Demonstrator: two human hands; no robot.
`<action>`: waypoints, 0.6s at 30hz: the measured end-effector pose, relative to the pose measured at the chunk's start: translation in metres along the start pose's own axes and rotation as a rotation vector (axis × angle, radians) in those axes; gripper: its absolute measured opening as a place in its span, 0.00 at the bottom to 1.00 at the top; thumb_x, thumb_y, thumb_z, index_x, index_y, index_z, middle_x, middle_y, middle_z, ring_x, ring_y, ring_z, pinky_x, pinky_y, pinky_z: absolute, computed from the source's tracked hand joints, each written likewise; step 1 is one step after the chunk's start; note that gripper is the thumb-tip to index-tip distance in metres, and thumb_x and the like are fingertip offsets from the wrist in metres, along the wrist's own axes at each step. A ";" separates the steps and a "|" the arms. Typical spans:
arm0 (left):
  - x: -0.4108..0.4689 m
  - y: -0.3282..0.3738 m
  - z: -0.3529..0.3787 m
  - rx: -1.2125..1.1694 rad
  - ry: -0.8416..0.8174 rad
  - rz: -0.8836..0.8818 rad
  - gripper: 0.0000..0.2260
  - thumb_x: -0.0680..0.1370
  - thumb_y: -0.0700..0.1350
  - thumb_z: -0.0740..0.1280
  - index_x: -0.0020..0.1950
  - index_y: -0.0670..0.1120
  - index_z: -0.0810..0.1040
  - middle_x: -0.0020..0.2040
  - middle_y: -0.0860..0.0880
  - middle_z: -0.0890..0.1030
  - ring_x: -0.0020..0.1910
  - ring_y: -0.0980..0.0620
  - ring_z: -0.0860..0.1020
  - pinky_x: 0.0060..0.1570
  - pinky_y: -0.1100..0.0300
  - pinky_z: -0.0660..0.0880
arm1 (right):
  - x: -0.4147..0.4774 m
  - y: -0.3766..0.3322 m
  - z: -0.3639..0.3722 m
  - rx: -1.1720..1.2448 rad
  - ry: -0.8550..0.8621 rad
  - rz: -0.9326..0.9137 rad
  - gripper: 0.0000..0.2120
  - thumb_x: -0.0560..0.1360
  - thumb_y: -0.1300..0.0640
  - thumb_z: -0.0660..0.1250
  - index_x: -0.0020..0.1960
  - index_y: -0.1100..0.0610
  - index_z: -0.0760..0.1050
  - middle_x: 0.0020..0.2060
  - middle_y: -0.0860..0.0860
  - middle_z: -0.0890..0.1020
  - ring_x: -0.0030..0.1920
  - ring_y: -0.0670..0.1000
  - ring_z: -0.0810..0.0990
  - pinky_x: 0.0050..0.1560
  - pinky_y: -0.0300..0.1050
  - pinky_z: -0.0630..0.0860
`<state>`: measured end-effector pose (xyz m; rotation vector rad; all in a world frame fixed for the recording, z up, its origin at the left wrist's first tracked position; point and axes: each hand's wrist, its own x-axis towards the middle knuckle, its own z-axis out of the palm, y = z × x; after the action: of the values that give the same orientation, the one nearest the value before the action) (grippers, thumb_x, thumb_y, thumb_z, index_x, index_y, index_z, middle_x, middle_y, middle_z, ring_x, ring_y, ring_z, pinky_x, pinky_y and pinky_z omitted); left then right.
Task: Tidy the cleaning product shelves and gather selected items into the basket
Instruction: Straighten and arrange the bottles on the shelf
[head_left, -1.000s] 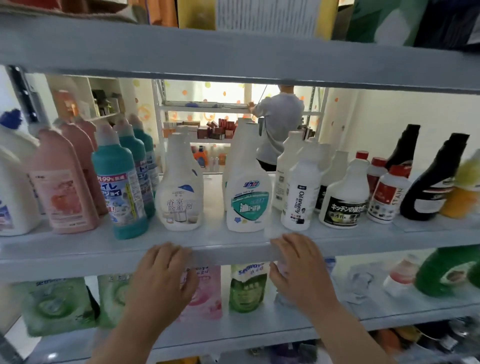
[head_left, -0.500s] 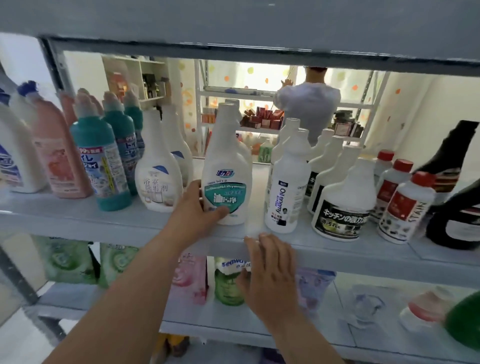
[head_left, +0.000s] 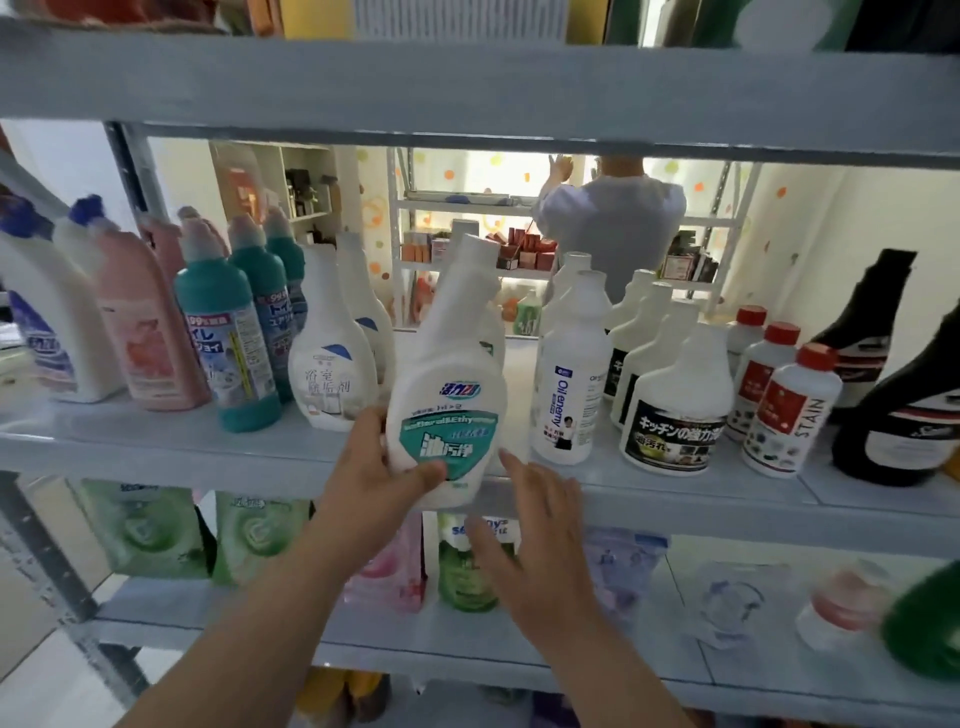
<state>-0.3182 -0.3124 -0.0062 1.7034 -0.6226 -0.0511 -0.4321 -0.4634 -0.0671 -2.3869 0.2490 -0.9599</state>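
Looking into a grey shelving unit from the front.

Noted white bottle with teal label (head_left: 447, 415) at the front of the middle shelf (head_left: 156, 457), in the centre of the row. Tilted, neck leaning right, lower end covering the shelf's front lip. Cannot tell whether the base touches the lip or hangs clear of it.

Gripped low on the body by left hand (head_left: 374, 483), with thumb laid across the label's lower edge and fingers curled round the left side.

Found right hand (head_left: 530, 535) just right of and below the bottle, fingers straight and spread, holding nothing. Forefinger tip close to the bottle's lower right side; contact not resolvable.

Logged upright on the middle shelf, left to right:
- white bottles with blue caps (head_left: 41, 322)
- pink bottles (head_left: 150, 343)
- teal bottles (head_left: 228, 338)
- white bathroom-cleaner bottle (head_left: 332, 364), just left of the held one
- "Oil enemy" bottle (head_left: 569, 384), just right of it
- white bottles with black labels (head_left: 675, 410)
- red-capped "STAIN" bottles (head_left: 795, 410)
- black bottles (head_left: 904, 415)

Logged on the lower shelf (head_left: 467, 654): green pouches (head_left: 140, 525) at left, pink pouch (head_left: 395, 561) and green pouch (head_left: 467, 571) behind the hands. Blurred items further right, not identifiable.

Seen through the shelving: a person in a pale shirt (head_left: 613, 228), back turned, reaching up at another rack.
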 end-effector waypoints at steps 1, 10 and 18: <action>-0.013 -0.001 -0.001 -0.042 -0.015 0.004 0.23 0.72 0.47 0.79 0.56 0.66 0.71 0.51 0.62 0.84 0.48 0.63 0.83 0.42 0.64 0.81 | -0.001 -0.009 -0.001 0.151 -0.016 0.032 0.30 0.79 0.36 0.61 0.77 0.48 0.67 0.69 0.42 0.73 0.71 0.44 0.68 0.74 0.39 0.61; -0.097 -0.057 -0.025 -0.287 -0.040 -0.095 0.24 0.67 0.52 0.73 0.62 0.55 0.75 0.53 0.54 0.85 0.51 0.54 0.84 0.43 0.60 0.81 | -0.051 -0.067 0.042 0.973 -0.138 0.389 0.18 0.75 0.49 0.71 0.64 0.40 0.78 0.61 0.48 0.84 0.62 0.50 0.83 0.55 0.41 0.81; -0.153 -0.087 -0.062 -0.678 -0.238 -0.819 0.19 0.83 0.53 0.56 0.56 0.40 0.78 0.32 0.42 0.78 0.23 0.46 0.73 0.18 0.63 0.64 | -0.080 -0.105 0.073 1.192 -0.252 0.838 0.51 0.57 0.33 0.82 0.73 0.54 0.72 0.64 0.62 0.82 0.64 0.65 0.81 0.66 0.67 0.76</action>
<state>-0.3939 -0.1833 -0.1178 1.1840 -0.0124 -0.9474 -0.4437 -0.3170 -0.0988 -1.0861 0.3857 -0.2275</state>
